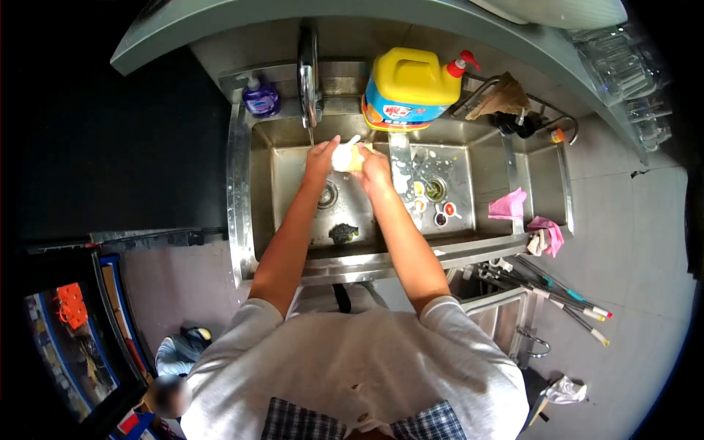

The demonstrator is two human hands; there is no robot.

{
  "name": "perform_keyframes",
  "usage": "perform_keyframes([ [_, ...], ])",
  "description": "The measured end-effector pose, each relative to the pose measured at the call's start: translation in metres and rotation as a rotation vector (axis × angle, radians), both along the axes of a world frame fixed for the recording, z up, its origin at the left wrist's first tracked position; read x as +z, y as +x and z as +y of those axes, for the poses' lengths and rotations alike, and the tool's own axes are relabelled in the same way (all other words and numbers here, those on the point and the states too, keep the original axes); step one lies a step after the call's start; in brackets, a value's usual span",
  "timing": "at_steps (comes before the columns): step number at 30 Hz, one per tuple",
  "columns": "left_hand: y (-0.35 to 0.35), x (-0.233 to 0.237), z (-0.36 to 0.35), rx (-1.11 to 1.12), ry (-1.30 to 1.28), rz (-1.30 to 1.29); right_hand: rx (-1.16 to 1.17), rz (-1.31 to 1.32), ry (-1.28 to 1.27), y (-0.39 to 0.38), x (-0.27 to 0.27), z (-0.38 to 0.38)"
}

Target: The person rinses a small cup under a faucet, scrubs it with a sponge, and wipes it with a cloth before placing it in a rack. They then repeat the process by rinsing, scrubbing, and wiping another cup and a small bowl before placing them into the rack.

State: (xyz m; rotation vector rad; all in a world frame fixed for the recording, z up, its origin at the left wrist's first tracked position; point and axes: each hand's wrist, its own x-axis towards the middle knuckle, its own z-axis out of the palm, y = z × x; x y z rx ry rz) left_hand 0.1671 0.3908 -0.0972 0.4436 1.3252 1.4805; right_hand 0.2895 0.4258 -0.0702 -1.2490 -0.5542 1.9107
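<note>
Over the left sink basin (286, 213), below the faucet (308, 81), both of my hands are on a small white dish (342, 157). My left hand (321, 158) has its fingers closed on the dish's left side. My right hand (372, 166) presses a yellow sponge (357, 158) against its right side. A thin stream of water falls from the faucet close to my left hand. A dark scrubber (342, 233) lies on the basin floor below my hands. In the middle basin are small dishes, one with red inside (449, 210), near the drain (435, 190).
A yellow detergent jug (414, 77) and a purple soap bottle (261, 98) stand behind the basins. Pink cloths (508, 205) hang at the right. A shelf edge (242, 33) curves overhead. Poles (565, 297) lie at the lower right. Another person (176, 359) is at the lower left.
</note>
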Motion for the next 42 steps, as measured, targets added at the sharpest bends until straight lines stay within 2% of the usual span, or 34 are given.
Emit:
perform_keyframes([
  [2,-0.01,-0.02,0.004,-0.061,-0.072,-0.074,-0.1,-0.25,0.24,-0.004,-0.015,0.005],
  [5,-0.028,-0.012,-0.001,-0.071,0.027,-0.351,-0.198,-0.629,0.637,0.002,-0.022,0.021],
  [9,-0.028,-0.031,-0.012,-0.098,0.108,-0.723,-0.159,-0.644,0.775,0.004,0.019,0.006],
  [11,-0.016,-0.034,-0.015,-0.069,0.214,-0.477,-0.154,-0.725,0.872,-0.006,0.019,-0.01],
  [13,-0.002,-0.036,-0.013,-0.034,0.328,-0.229,-0.114,-0.847,1.195,-0.019,0.034,-0.027],
  [14,0.0,-0.077,0.006,0.005,0.399,-0.183,-0.068,-0.858,1.232,-0.024,0.032,-0.033],
  [15,-0.005,-0.078,0.009,-0.023,0.374,-0.414,-0.021,-0.865,1.271,-0.029,0.028,-0.037],
  [17,-0.018,-0.075,0.008,-0.074,0.317,-0.866,0.023,-0.743,1.192,-0.037,0.022,-0.044],
  [18,-0.023,-0.064,0.007,-0.052,0.16,-0.874,0.04,-0.712,1.18,-0.04,0.021,-0.045],
  [21,-0.032,-0.052,-0.001,0.001,0.199,-0.802,0.104,-0.643,1.162,-0.045,0.022,-0.045],
  [24,-0.04,-0.036,-0.003,-0.192,0.395,-0.926,0.154,-0.719,1.238,-0.049,0.019,-0.043],
  [27,-0.049,-0.027,0.0,-0.262,0.384,-0.892,0.268,-0.783,1.359,-0.054,0.013,-0.053],
  [30,-0.046,-0.016,-0.001,-0.202,0.364,-0.823,0.42,-0.875,1.467,-0.058,0.018,-0.057],
  [31,-0.044,-0.009,-0.001,-0.199,0.364,-0.784,0.422,-0.833,1.372,-0.06,0.014,-0.047],
  [33,-0.029,-0.009,0.002,0.013,0.283,-0.612,0.428,-0.749,1.164,-0.067,-0.001,-0.023],
  [35,-0.029,-0.031,0.016,0.141,0.219,-0.477,0.325,-0.739,1.139,-0.072,0.003,-0.032],
  [36,-0.034,-0.047,0.026,0.095,0.196,-0.337,0.272,-0.728,1.123,-0.073,0.006,-0.039],
  [38,-0.023,-0.051,0.026,0.106,0.214,-0.331,0.158,-0.703,1.131,-0.07,0.001,-0.044],
  [39,-0.014,-0.051,0.021,0.11,0.219,-0.327,0.208,-0.635,0.964,-0.065,0.009,-0.041],
  [41,0.007,-0.007,0.004,-0.07,0.356,-0.269,0.293,-0.494,0.635,-0.048,0.03,-0.025],
  [42,0.014,-0.005,0.004,-0.068,0.385,-0.281,0.293,-0.502,0.629,-0.043,0.009,-0.012],
])
